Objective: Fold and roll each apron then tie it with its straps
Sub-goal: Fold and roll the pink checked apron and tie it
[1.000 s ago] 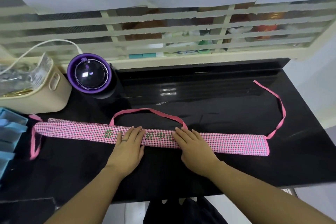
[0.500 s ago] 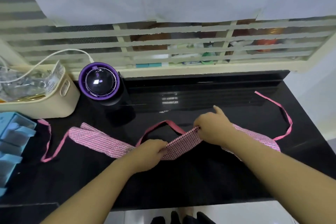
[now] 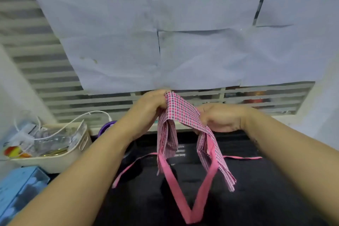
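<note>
A cream basket [image 3: 55, 159] sits at the left of the black bench [image 3: 275, 189]. The left hand [image 3: 150, 104] grips one end of the folded checked apron [image 3: 180, 112] and the right hand [image 3: 218, 117] clamps the other, holding it above the bench, its pink strap loop [image 3: 191, 214] dangling below

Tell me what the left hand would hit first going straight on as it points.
The left hand, gripping the pink checked apron, points away from the person; it would likely meet the slatted window grille first, though depth is unclear.
</note>
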`<state>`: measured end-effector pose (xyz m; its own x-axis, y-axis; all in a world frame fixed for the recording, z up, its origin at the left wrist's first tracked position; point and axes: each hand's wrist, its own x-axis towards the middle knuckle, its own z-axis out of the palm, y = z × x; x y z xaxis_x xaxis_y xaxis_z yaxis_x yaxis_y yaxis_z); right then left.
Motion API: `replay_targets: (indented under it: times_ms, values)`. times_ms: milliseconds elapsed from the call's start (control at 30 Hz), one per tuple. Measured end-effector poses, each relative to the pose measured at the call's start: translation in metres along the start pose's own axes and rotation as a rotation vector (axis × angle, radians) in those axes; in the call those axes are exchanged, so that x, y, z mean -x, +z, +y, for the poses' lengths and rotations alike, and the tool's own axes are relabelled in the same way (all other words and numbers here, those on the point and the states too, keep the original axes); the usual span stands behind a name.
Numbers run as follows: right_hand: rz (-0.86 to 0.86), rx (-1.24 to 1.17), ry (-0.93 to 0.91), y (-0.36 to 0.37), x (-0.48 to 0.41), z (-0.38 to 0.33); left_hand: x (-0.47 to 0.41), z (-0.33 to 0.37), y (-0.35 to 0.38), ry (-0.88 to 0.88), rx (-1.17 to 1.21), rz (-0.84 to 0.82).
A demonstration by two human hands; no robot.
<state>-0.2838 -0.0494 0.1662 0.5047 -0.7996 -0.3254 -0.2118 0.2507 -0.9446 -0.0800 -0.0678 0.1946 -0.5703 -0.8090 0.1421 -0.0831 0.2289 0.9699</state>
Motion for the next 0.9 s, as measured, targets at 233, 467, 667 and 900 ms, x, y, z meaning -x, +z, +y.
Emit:
replay_targets:
  times_ms: [233, 467, 667, 900]
  values:
    - [0.318, 0.152, -0.261, 0.012, -0.021, -0.056, -0.022, 0.066, 0.001, 0.196, 0.37, 0.217]
    - [0.517, -0.048, -0.656, 0.021, 0.007, -0.126, -0.032, 0.101, -0.029, 0.346, 0.146, 0.347]
    - [0.632, 0.6, -0.751, 0.056, 0.011, -0.158, -0.028, 0.128, -0.045, 0.364, 0.16, 0.429]
    - [0.78, 0.77, -0.914, 0.071, -0.013, -0.18, -0.025, 0.141, -0.051, 0.431, 0.342, 0.414]
